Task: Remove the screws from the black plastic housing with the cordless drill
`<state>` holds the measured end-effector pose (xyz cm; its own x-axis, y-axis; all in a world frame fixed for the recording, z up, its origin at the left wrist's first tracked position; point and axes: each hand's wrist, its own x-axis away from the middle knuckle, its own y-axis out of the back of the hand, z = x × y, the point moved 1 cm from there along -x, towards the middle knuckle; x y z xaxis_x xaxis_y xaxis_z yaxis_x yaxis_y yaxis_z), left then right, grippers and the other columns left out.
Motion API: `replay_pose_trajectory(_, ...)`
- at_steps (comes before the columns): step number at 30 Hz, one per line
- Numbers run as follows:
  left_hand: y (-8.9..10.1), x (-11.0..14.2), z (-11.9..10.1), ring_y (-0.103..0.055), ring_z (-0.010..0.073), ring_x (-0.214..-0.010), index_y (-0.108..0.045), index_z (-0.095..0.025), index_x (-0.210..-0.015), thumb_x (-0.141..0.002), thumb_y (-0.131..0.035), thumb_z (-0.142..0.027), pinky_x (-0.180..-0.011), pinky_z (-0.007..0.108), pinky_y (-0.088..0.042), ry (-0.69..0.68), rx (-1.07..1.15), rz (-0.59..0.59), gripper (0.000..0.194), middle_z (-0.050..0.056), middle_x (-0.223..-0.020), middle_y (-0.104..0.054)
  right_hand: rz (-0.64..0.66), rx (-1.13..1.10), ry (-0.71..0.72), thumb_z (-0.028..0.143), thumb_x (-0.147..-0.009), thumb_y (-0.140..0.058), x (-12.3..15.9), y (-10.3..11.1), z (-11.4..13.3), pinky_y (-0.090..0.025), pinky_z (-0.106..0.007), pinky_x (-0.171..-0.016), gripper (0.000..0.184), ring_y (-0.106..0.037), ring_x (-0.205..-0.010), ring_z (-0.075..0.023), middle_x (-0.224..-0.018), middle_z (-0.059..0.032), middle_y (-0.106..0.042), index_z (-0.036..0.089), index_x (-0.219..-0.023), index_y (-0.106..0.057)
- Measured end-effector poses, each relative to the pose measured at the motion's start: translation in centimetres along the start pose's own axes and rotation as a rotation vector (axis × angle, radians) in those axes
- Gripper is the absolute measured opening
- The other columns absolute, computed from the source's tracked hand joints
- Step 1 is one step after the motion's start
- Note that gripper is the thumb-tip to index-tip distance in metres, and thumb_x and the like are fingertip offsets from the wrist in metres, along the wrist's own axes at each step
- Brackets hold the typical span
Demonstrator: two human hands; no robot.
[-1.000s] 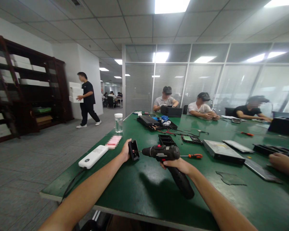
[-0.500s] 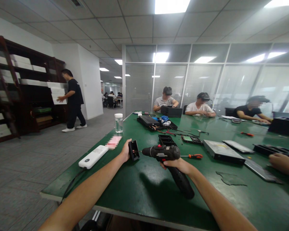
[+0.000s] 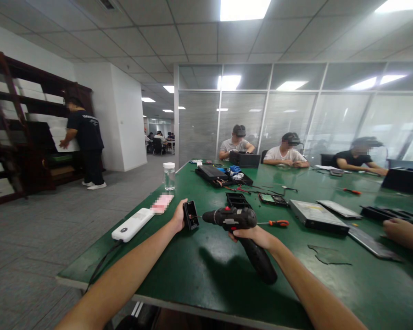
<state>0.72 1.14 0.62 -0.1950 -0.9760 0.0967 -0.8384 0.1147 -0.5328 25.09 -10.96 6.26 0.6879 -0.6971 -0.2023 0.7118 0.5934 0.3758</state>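
My left hand (image 3: 180, 216) grips a small black box-shaped part (image 3: 192, 215) by its left side, holding it upright above the table with its hollow side turned right. My right hand (image 3: 253, 236) is wrapped around the handle of a black cordless drill (image 3: 232, 217), which lies level and points left. The thin bit reaches into the hollow of the black part; its tip is too small to make out. Just right of the drill lies an orange-handled screwdriver (image 3: 278, 223). Behind the drill sits a black compartmented tray (image 3: 238, 200).
On the green table (image 3: 179, 270), a white power bank (image 3: 132, 224) with a cable and a clear jar (image 3: 169, 176) stand left. A metal drive (image 3: 318, 217), a circuit board (image 3: 273, 199) and a dark flat piece (image 3: 329, 255) lie right. Another person's hand (image 3: 404, 234) rests at the right edge.
My hands, the drill and the black part have stayed nearly still. In the background, a person carrying white boxes has walked left to the shelves.
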Motion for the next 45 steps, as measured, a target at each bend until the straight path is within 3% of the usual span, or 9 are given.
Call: replay_pose_trajectory(45, -0.47, 0.49, -0.15, -0.047, 0.013, -0.041, -0.047, -0.015, -0.059, -0.061, -0.043, -0.044, -0.044, 0.027, -0.039, -0.003, 0.022, -0.054, 0.03, 0.001, -0.048, -0.048, 0.01, 0.05, -0.014, 0.033, -0.071, -0.044, -0.02, 0.08, 0.16, -0.034, -0.026, -0.066, 0.025, -0.044, -0.064, -0.0118, -0.066, -0.0031, -0.048, 0.009, -0.074, -0.052)
